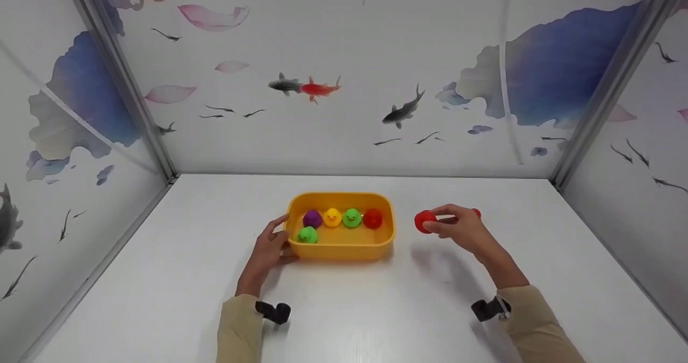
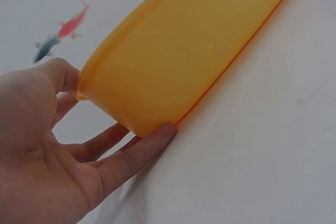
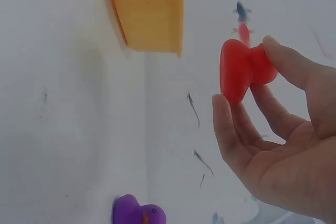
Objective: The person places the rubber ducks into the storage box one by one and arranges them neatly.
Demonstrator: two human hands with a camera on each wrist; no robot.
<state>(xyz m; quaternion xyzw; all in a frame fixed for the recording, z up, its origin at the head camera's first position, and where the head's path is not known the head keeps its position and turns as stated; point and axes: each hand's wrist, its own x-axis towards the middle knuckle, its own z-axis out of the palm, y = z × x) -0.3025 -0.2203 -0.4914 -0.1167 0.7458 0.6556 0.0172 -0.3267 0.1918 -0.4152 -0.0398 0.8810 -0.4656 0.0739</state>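
Note:
A yellow plastic tub (image 1: pixel 339 252) stands on the white table with several small toy ducks inside: a purple duck (image 1: pixel 312 219), a yellow duck (image 1: pixel 332 218), a green duck (image 1: pixel 352 218), a second green duck (image 1: pixel 307 235) and a red one (image 1: pixel 372 219). At the tub's left end, my left hand (image 1: pixel 270 247) grips it, thumb at the rim and a fingertip by the bottom edge in the left wrist view. To the right of the tub, my right hand (image 1: pixel 461 227) pinches a red toy duck (image 3: pixel 236 69) between thumb and fingers, raised above the table.
Beyond my right hand, a bit of another red thing (image 1: pixel 477 212) peeks out, mostly hidden. The right wrist view shows a purple duck (image 3: pixel 134 212) on the table. Printed panels wall the table (image 1: pixel 344 309) at the back and sides.

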